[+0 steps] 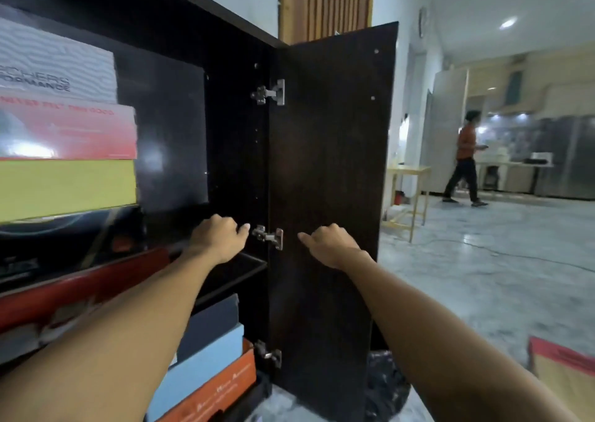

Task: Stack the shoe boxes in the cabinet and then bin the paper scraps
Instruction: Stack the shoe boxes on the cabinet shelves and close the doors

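A dark cabinet [225, 35] stands open with its door [331, 151] swung out to the right. Several shoe boxes are stacked at its upper left: a grey box [54, 67], a red-pink box [70, 132], a yellow box [64, 186] and a dark one below. On the lower shelf lie a dark blue box [212, 322], a light blue box [209, 354] and an orange box [219, 386]. My left hand [219, 236] is stretched out in front of the shelf with curled fingers, holding nothing. My right hand [328, 244] hangs before the door, fingers curled, holding nothing.
A black bin bag [383, 386] sits on the floor behind the door's foot. A brown and red box [563, 373] lies at the lower right. A person [465, 161] walks across the far room. A yellow-framed table [409, 193] stands by the wall.
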